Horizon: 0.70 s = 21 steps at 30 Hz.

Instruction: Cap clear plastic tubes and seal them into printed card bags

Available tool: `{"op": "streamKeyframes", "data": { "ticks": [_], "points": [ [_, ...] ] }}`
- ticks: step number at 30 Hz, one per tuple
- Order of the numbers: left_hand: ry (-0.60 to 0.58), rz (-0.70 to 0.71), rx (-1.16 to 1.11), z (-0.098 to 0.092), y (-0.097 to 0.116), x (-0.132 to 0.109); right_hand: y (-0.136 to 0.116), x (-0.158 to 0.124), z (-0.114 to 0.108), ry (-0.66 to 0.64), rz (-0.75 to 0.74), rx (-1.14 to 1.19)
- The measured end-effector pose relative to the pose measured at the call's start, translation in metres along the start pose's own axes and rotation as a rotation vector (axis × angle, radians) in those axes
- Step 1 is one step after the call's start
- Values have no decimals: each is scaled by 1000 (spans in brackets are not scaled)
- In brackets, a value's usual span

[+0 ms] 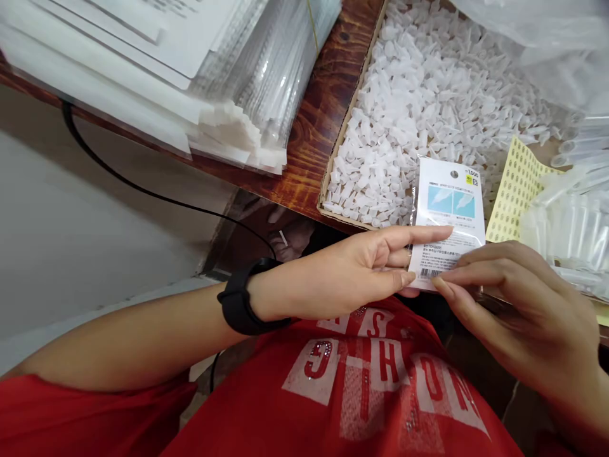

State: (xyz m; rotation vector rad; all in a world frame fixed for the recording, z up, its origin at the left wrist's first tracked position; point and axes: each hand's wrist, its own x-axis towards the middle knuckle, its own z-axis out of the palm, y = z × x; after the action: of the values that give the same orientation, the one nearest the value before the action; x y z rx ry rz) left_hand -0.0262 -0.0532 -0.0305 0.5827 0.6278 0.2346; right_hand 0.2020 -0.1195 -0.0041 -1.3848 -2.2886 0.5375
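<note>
A printed packaging card in a clear plastic sleeve [447,216], with blue pictures, small text and a barcode, is held up in front of the box's near edge. My left hand [352,273] grips its lower left side, thumb on the front, index finger lying across the printed face and the other fingers behind. At the card's lower right corner, by the barcode, my right hand [518,304] has thumb and index finger pinched together. Whether a small sticker is between those fingertips cannot be made out.
A shallow cardboard box [328,184] full of small white plastic nozzles lies on the wooden table [314,114]. Stacks of sleeved cards [257,82] stand at upper left. On the right are a yellow sticker sheet [511,190] and clear plastic tubes [580,222]. A black cable [157,193] hangs at left.
</note>
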Motion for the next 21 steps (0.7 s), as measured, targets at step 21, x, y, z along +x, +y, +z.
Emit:
{"op": "streamKeyframes", "data": {
  "ticks": [21],
  "points": [
    [20,-16,-73,-11,0,-5,1,-1,-11,-24,-67,-20]
  ]
}}
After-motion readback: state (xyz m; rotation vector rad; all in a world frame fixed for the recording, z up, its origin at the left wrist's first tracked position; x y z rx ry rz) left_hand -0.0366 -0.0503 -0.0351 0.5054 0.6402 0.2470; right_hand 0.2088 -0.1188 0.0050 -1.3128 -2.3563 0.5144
